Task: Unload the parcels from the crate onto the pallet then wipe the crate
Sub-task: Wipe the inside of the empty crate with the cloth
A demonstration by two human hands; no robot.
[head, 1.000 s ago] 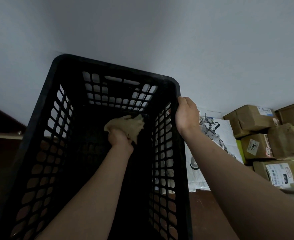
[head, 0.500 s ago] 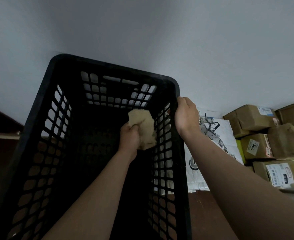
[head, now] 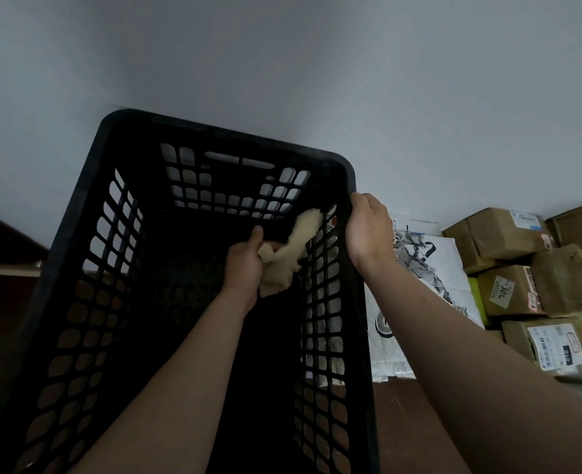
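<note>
Black lattice crate (head: 231, 136), long axis running away toward wall (head: 317, 63), mouth facing camera. Cream cloth (head: 293, 248) inside by right side, bunched in left hand (head: 243, 265), fingers curled round it. Right hand (head: 366, 230) fingers hooked over right rim. Cardboard parcels (head: 508, 289) stacked right of crate.

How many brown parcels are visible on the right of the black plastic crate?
5. Upper-left cardboard parcel, top-right parcel at the frame edge, middle parcel labelled 30, crumpled parcel beside it, bottom parcel. More may be hidden behind them.

Parcels (head: 503, 290) on dark floor (head: 405, 425)
</note>
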